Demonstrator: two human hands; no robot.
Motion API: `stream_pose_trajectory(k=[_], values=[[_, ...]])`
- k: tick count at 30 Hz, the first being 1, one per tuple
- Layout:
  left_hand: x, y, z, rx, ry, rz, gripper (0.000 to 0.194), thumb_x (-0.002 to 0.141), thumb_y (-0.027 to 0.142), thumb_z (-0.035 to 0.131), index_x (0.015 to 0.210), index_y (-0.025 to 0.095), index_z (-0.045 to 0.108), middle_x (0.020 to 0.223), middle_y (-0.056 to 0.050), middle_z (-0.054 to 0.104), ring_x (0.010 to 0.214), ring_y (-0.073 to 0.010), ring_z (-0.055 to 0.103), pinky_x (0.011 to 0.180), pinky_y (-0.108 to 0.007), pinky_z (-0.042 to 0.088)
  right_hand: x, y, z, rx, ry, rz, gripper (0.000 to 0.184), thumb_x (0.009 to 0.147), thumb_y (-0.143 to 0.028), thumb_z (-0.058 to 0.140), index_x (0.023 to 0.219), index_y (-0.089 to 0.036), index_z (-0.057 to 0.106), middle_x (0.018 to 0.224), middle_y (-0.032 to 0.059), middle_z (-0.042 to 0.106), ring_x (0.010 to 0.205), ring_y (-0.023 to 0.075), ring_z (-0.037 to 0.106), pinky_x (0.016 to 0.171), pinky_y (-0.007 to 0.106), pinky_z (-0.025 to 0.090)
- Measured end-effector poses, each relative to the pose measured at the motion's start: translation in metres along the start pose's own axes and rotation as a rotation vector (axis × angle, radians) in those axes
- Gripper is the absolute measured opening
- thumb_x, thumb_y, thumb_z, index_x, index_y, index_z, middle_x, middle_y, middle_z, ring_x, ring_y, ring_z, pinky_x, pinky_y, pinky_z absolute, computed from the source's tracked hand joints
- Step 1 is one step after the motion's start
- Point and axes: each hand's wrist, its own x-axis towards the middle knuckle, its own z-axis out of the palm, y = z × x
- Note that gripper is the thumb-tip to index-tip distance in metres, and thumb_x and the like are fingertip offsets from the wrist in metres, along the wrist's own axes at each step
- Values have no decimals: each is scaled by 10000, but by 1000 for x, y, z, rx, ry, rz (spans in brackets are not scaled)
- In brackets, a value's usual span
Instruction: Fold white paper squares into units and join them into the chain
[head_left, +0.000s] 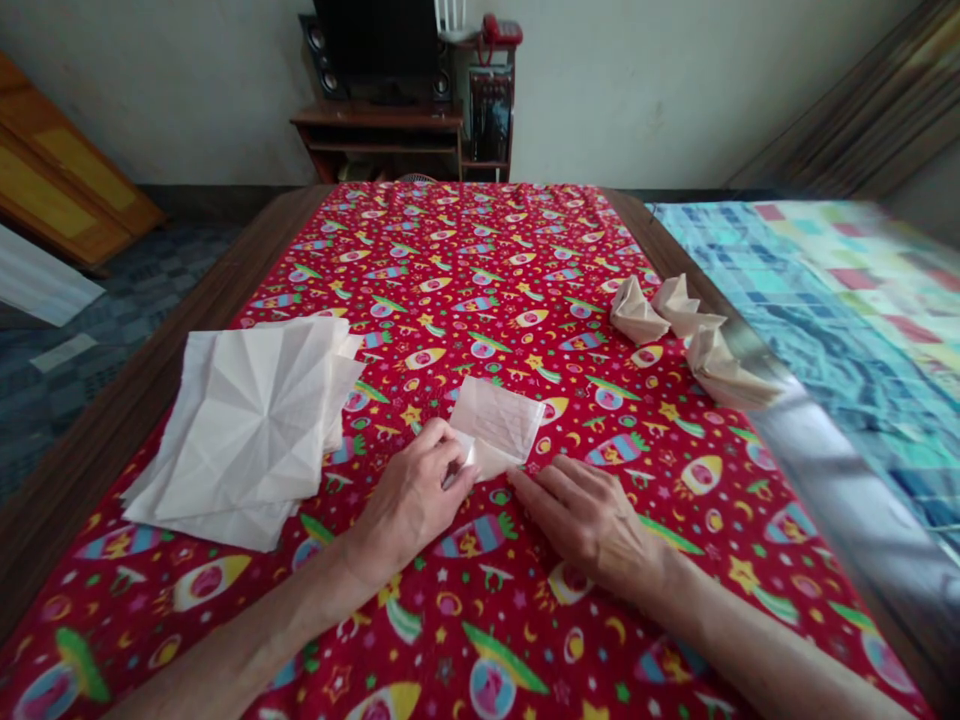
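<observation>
A small folded sheet of white paper point(499, 420) lies on the red patterned cloth between my hands, creased, with a flap turned at its lower left. My left hand point(424, 475) pinches that lower left edge between thumb and curled fingers. At the lower right corner, the fingertips of my right hand point(581, 510) rest on or right beside the paper, fingers extended and low over the cloth. A stack of creased paper sheets point(259, 420) lies to the left. Several folded paper pieces point(727, 370) stand at the right.
The red cloth point(480, 270) covers most of a dark wooden table point(202, 290). Right of the table is a blue checkered surface point(810, 330). Against the far wall stand a screen point(379, 45), a speaker point(319, 55) and a red telephone point(501, 30). A yellow-orange cabinet point(67, 170) is far left.
</observation>
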Motion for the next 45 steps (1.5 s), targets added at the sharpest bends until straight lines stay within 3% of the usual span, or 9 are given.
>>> stream_pose_trajectory(k=[13,31,39,42,45], values=[[3,-5,-2,-62,-20,0,237,787,115,632,609,156,481,732,33,451,550,-56,416,523,-195,355,-2,0,5,-34,-57,35,362,931,-101,388,1283,-32,442,748,53,590,643,162,493,523,297,416],[2,-6,-3,-91,-21,5,207,792,114,616,631,158,493,725,39,445,528,-48,394,505,-189,344,-1,-2,5,-26,-56,69,319,931,-114,395,1215,-47,523,741,53,585,636,159,499,522,299,426],[3,-6,-1,-52,-19,35,231,791,106,614,628,167,463,717,37,451,575,-66,464,523,-191,391,3,-2,2,-3,-59,93,299,937,-118,377,1179,-63,545,728,47,592,618,149,496,523,287,424],[3,-5,-2,4,28,19,134,775,115,645,776,173,525,800,17,502,656,-99,539,584,-217,470,4,-2,2,8,-75,103,292,938,-125,379,1162,-62,554,715,42,584,613,150,493,521,288,415],[1,0,-5,136,59,85,372,807,135,631,1157,190,517,1111,-69,551,947,-186,588,791,-317,533,4,-2,3,11,-78,123,276,946,-144,375,1135,-92,569,699,33,576,602,142,480,521,281,395]])
